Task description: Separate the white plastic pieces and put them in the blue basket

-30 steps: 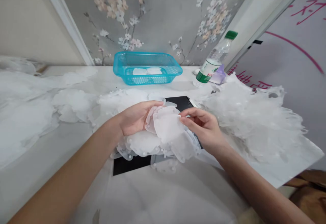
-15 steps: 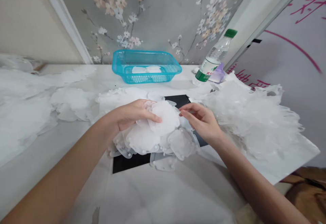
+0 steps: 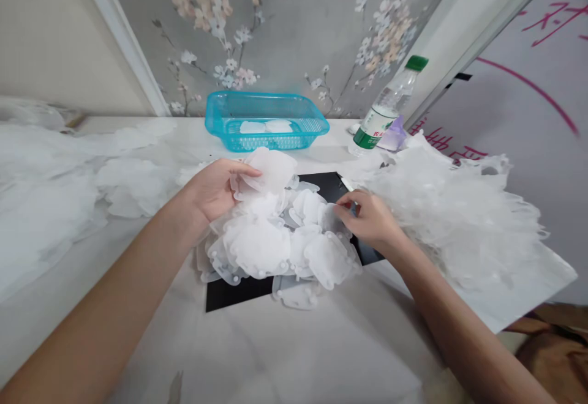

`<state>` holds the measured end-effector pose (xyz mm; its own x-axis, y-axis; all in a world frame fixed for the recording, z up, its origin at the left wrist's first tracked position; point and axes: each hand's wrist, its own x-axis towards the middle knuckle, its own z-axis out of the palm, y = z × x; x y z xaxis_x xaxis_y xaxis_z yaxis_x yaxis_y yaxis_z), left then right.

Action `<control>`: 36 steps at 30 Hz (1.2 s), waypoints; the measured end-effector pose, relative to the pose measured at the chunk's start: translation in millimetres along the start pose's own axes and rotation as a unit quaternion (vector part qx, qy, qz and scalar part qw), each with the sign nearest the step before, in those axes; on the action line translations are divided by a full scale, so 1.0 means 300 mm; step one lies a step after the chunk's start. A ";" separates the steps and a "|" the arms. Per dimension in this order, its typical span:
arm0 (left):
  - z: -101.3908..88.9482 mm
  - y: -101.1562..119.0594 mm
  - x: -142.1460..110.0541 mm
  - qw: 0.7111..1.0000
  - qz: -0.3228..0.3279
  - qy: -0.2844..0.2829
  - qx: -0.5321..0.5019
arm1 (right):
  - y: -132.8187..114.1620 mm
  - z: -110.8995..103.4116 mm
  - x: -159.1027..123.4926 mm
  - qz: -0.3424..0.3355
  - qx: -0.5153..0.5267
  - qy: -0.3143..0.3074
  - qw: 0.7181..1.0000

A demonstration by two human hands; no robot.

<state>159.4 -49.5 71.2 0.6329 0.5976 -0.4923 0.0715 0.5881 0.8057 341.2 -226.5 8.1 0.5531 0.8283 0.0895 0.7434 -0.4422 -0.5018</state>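
Note:
My left hand (image 3: 218,190) grips a small stack of thin, translucent white plastic pieces (image 3: 271,171), thumb on top, over the far left part of a pile. That pile of similar rounded pieces (image 3: 261,248), some with small round nubs along their edges, lies on a black sheet (image 3: 239,294). At the pile's right side, my right hand (image 3: 362,214) has thumb and forefinger pinched at the edge of another translucent white piece (image 3: 331,217). Just beyond those fingers, a slim white strip (image 3: 346,183) shows by the black sheet's corner.
A blue plastic basket (image 3: 269,141) with a few white pieces inside stands at the back. Right of it is a green-capped water bottle (image 3: 376,116) beside a purple item (image 3: 394,134). Heaps of white material lie left (image 3: 41,208) and right (image 3: 459,220) on the table (image 3: 285,349).
My left hand has moved up and left with its pieces, uncovering more of the pile. My right hand has shifted slightly right and down, its fingers now at a piece's edge.

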 end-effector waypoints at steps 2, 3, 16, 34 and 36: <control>-0.004 -0.001 0.006 1.000 0.000 0.016 0.006 | -0.006 -0.004 -0.002 -0.030 0.020 0.026 0.999; -0.007 -0.002 0.009 1.000 0.001 0.017 0.011 | -0.010 -0.006 -0.004 -0.039 0.041 0.046 0.997; -0.017 -0.030 0.019 0.992 0.018 -0.055 0.116 | -0.088 -0.022 -0.040 0.029 0.468 -0.013 0.883; 0.025 -0.023 -0.042 0.970 -0.024 -0.183 0.158 | -0.109 -0.008 -0.061 0.049 0.478 -0.072 0.874; 0.022 -0.024 -0.041 0.969 -0.026 -0.189 0.160 | -0.112 -0.009 -0.063 0.052 0.474 -0.072 0.876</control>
<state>156.3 -64.5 73.7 0.8547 0.2938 -0.4280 0.3077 0.3775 0.8734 306.9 -228.3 25.6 0.4959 0.8652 -0.0747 0.0072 -0.0901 -0.9959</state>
